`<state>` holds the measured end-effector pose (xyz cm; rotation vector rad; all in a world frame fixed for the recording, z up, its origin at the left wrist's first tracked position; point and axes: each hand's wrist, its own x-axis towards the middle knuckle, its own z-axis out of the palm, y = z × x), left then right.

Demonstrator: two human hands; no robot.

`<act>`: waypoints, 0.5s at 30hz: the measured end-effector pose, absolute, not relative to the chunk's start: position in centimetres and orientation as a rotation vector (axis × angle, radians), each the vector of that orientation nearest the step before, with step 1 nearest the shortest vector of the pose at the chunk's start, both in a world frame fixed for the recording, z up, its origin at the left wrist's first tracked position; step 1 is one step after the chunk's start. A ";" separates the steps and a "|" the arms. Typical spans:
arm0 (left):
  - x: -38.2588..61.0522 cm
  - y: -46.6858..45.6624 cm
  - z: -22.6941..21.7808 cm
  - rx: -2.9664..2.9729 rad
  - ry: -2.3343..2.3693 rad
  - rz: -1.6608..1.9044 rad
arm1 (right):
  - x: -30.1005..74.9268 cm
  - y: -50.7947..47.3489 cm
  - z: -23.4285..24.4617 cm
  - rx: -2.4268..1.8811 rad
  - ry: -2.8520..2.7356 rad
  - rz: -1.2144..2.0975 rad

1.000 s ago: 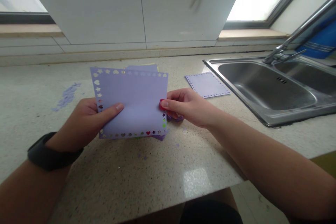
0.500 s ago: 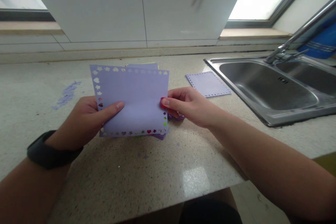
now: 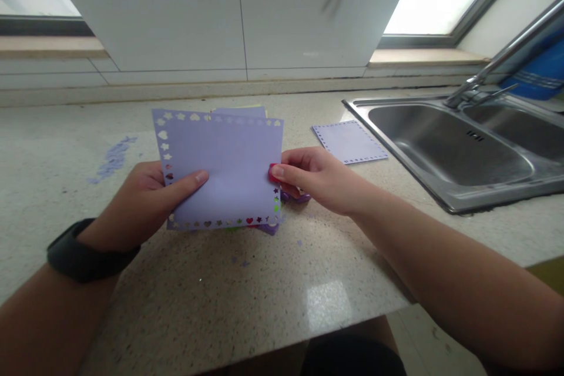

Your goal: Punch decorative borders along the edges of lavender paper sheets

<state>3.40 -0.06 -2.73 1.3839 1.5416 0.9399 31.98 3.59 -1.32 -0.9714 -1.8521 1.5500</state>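
My left hand [image 3: 152, 197] grips a sheet of lavender paper [image 3: 229, 153] by its left side, thumb lying across the front and fingers hidden behind. Small hearts, stars and other shapes are punched along the sheet's edges. At the right edge, my right hand [image 3: 308, 173] is closed on a small red-pink craft punch [image 3: 274, 173], which sits over the paper's border with my thumb on it. Behind and below the sheet, purple, green and red items show in part; the purple piece [image 3: 297, 197] is under my right hand. I cannot tell what these are.
Another lavender sheet with a punched border [image 3: 350, 141] lies by the steel sink [image 3: 449, 135]. Lavender paper cut-outs [image 3: 112, 158] are strewn at the left. More paper [image 3: 247, 111] lies behind the held sheet. The speckled counter [image 3: 264, 317] ends at a front edge.
Almost nothing differs. Both hands, the sheet and the punch stay in nearly the same place, with only a slight shift of the view.
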 end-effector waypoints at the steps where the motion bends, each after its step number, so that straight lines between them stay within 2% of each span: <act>1: 3.4 0.0 -2.8 1.382 1.536 0.940 | 32.0 3.6 -1.3 -0.975 -1.848 1.554; 15: 3.6 -0.1 -2.5 1.399 1.469 0.928 | 31.8 3.7 -1.2 -0.946 -1.666 1.669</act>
